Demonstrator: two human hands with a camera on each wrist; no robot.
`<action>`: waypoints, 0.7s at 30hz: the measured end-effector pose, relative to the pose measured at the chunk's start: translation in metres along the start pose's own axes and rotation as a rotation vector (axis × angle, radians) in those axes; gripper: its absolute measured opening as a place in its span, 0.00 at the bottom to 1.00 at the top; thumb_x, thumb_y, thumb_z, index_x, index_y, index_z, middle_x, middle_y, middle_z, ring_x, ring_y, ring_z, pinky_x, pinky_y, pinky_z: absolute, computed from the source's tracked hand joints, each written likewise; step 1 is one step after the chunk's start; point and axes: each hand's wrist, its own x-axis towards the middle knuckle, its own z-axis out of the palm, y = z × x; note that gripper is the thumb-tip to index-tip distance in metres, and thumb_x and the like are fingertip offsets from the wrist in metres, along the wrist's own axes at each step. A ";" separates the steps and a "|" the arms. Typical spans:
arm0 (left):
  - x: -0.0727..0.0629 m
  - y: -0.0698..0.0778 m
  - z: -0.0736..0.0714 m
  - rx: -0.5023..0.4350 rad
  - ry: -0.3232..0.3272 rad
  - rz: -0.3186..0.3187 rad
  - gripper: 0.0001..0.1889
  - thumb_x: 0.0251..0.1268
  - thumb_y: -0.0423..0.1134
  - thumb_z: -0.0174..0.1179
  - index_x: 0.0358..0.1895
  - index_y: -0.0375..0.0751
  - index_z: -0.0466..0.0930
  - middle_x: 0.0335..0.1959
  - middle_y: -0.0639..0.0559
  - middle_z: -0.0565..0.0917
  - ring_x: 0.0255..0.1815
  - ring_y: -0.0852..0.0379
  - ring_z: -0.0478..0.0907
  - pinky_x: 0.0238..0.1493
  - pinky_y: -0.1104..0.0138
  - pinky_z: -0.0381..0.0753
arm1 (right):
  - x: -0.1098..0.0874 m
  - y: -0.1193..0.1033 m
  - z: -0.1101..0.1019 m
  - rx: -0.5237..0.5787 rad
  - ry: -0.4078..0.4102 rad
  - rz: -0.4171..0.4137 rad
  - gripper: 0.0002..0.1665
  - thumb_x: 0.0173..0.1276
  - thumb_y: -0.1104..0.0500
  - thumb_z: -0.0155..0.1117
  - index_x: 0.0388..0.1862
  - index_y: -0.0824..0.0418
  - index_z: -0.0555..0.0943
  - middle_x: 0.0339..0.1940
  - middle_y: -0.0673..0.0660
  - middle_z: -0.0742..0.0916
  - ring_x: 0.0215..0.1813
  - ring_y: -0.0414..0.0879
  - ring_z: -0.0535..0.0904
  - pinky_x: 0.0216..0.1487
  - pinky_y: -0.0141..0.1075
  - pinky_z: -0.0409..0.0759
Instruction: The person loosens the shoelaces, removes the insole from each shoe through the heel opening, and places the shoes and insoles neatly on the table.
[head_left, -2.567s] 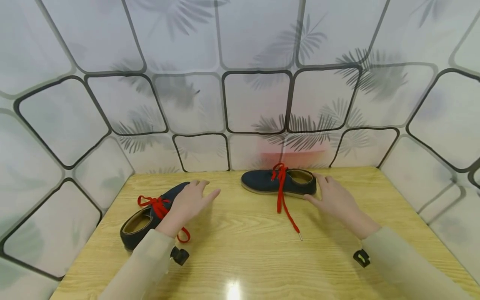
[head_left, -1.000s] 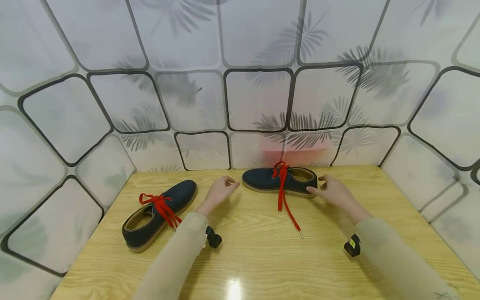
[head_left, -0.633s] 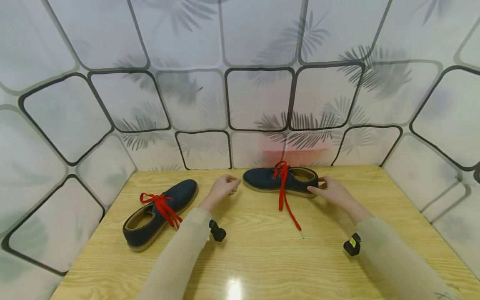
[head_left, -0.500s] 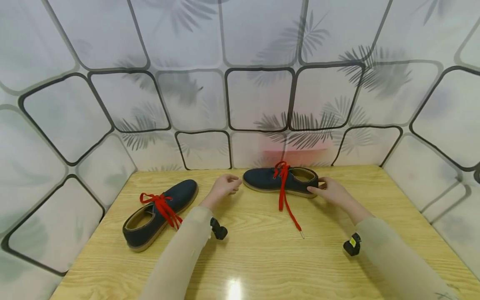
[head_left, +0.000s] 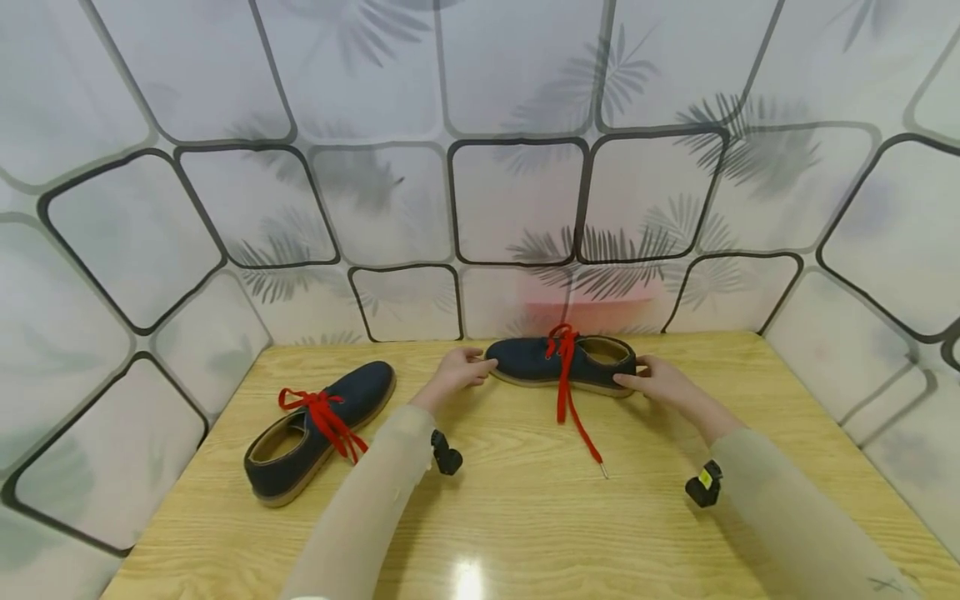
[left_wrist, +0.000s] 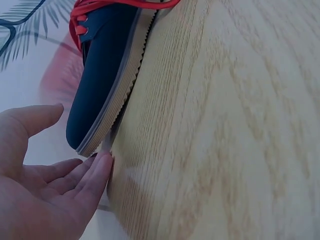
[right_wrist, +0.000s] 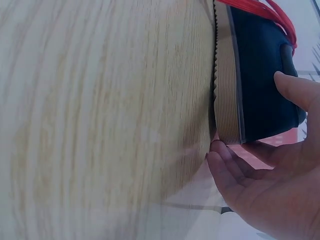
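A navy shoe (head_left: pixel 525 358) with red laces (head_left: pixel 564 375) stands on the table by the back wall, toe to the left. My right hand (head_left: pixel 667 387) grips its heel; in the right wrist view the thumb (right_wrist: pixel 295 90) lies against the shoe's side and the fingers sit behind the heel. At the toe is my left hand (head_left: pixel 455 375), loosely bent. In the left wrist view its thumb stands apart from the shoe and its fingertips (left_wrist: pixel 102 162) are by the toe's sole; whether they touch, I cannot tell. A second navy shoe (head_left: pixel 360 392) rests at the left, slanted.
The second shoe's red laces (head_left: pixel 322 412) are tied, with ends reaching toward my left sleeve (head_left: pixel 367 500). Patterned cloth walls (head_left: pixel 517 200) enclose the wooden table (head_left: pixel 540 517) at the back and both sides. One loose lace end (head_left: pixel 592 450) of the gripped shoe trails forward over the wood.
My left hand has moved right, from over the left shoe to the other shoe's toe. My right hand, formerly beside the heel, has drawn its fingers in around it. Both shoes stay in place.
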 end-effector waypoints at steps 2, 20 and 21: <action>0.001 0.001 0.003 -0.001 -0.004 0.000 0.33 0.78 0.40 0.64 0.78 0.25 0.66 0.69 0.28 0.79 0.63 0.37 0.85 0.58 0.63 0.91 | -0.001 -0.001 0.000 0.015 -0.002 0.004 0.50 0.81 0.44 0.59 0.79 0.83 0.56 0.71 0.85 0.74 0.68 0.74 0.77 0.65 0.60 0.83; -0.004 -0.001 0.008 -0.015 0.156 -0.001 0.24 0.73 0.34 0.68 0.67 0.26 0.78 0.59 0.30 0.86 0.53 0.40 0.90 0.50 0.64 0.92 | -0.004 -0.004 0.006 0.297 0.019 0.052 0.49 0.79 0.49 0.63 0.82 0.78 0.54 0.74 0.84 0.71 0.69 0.69 0.78 0.69 0.54 0.85; -0.005 -0.001 0.007 -0.022 0.160 -0.005 0.24 0.73 0.34 0.69 0.66 0.26 0.78 0.58 0.30 0.87 0.52 0.40 0.91 0.50 0.64 0.92 | -0.005 -0.004 0.007 0.303 0.019 0.050 0.49 0.79 0.50 0.63 0.82 0.79 0.54 0.73 0.84 0.72 0.67 0.68 0.79 0.68 0.53 0.85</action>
